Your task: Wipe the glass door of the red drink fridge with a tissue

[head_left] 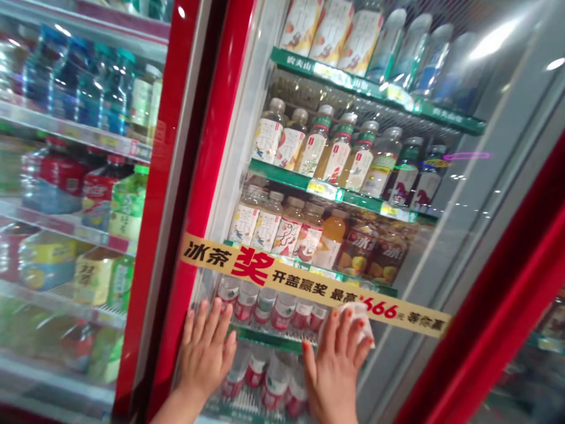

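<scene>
My left hand (205, 359) lies flat against the glass door (441, 235) of a drinks cooler, fingers spread and holding nothing. It is just below a yellow printed banner (309, 294) stuck across the glass. My right hand (335, 371) presses a crumpled white cloth or tissue (355, 321) to the glass under its fingertips, touching the banner's lower edge. Behind the glass, bottled teas (304, 147) stand in rows on green-edged shelves (322, 188).
A red door frame (194, 194) divides this door from a neighbouring cooler door on the left, which shows bottled water (83, 82) and soft drinks (66, 182). Another red frame (498, 306) crosses the right side. Glare marks the glass at upper right.
</scene>
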`<state>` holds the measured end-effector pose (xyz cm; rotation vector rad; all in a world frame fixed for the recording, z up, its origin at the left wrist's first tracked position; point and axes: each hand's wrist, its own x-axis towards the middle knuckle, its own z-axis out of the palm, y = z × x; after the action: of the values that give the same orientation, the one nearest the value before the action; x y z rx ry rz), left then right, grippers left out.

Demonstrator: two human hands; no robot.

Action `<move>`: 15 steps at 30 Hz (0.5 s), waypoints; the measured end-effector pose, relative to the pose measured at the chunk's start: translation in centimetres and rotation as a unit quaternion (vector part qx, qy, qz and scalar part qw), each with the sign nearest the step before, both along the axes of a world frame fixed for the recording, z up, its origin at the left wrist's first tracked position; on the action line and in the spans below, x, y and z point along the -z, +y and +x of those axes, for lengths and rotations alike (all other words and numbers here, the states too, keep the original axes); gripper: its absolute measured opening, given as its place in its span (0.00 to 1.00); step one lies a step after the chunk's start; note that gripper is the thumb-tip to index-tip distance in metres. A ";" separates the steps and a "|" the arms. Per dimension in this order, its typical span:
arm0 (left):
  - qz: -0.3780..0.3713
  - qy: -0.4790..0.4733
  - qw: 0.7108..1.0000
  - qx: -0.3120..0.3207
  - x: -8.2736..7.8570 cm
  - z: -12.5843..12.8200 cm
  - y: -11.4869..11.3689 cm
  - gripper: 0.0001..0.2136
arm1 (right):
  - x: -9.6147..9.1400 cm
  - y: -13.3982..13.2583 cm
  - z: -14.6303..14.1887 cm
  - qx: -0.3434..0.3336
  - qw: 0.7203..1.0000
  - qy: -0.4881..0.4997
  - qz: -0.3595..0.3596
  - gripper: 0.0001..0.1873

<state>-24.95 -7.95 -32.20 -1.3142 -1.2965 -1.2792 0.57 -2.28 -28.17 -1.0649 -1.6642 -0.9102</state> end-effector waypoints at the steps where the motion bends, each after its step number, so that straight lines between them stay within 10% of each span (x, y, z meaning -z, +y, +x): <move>1: 0.003 0.002 1.000 -0.004 0.1 0.0 0.1 0.39 | -1.2 0.1 -1.2 0.005 0.999 0.034 -0.014 0.45; 6: -0.003 0.002 1.000 0.021 -0.2 -0.2 0.1 0.36 | -2.1 -1.3 -7.8 -0.064 0.996 -0.056 -0.005 0.47; 10: 0.005 -0.002 1.000 0.012 0.1 -0.1 0.2 0.38 | 0.2 -1.5 -3.9 -0.049 0.995 -0.080 0.018 0.45; 15: 0.010 -0.009 1.000 0.013 0.0 0.2 0.2 0.37 | -2.0 -1.6 -4.0 -0.013 0.997 0.059 -0.054 0.46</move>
<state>-24.80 -7.77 -32.24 -1.3114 -1.2796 -1.3218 -3.38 -3.91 -26.15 -1.1435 -1.6405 -0.7340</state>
